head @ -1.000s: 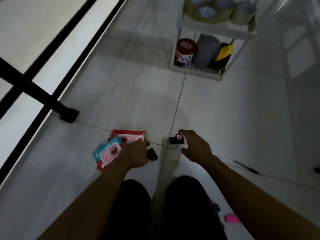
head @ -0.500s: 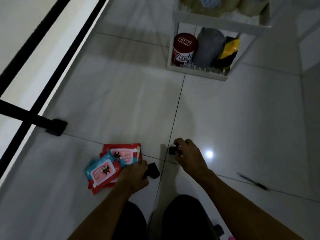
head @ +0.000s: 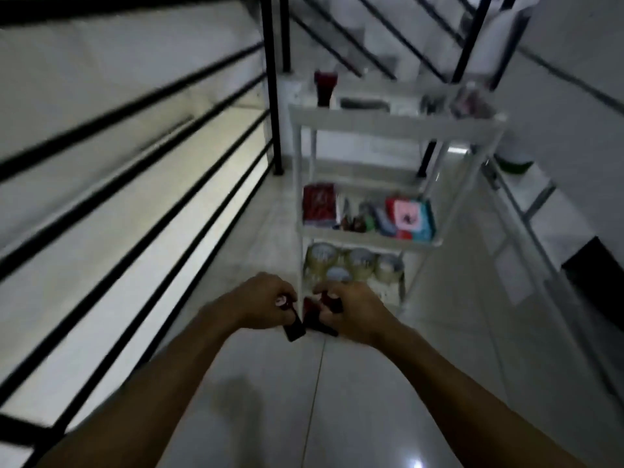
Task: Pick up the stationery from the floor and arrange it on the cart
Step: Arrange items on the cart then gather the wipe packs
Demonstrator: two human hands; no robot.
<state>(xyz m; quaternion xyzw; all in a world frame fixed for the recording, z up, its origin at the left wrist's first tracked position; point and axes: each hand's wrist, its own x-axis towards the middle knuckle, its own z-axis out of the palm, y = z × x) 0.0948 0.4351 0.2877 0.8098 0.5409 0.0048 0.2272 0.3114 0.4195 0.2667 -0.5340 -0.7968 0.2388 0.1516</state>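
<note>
both hands, left hand (head: 261, 300) and right hand (head: 351, 310), each grip a small black item before the cart (head: 398, 125).

White cart (head: 398, 125) directly ahead, black railing (head: 135, 170) close on left, bare floor (head: 354, 400) below, wall right.

A black railing (head: 135, 170) is running along the left, over the pale tiled floor (head: 371, 400). More black bars (head: 371, 38) are slanting behind, blurred. A white wall (head: 574, 45) is standing at right, with a green thing (head: 515, 163) lying near its foot.
</note>
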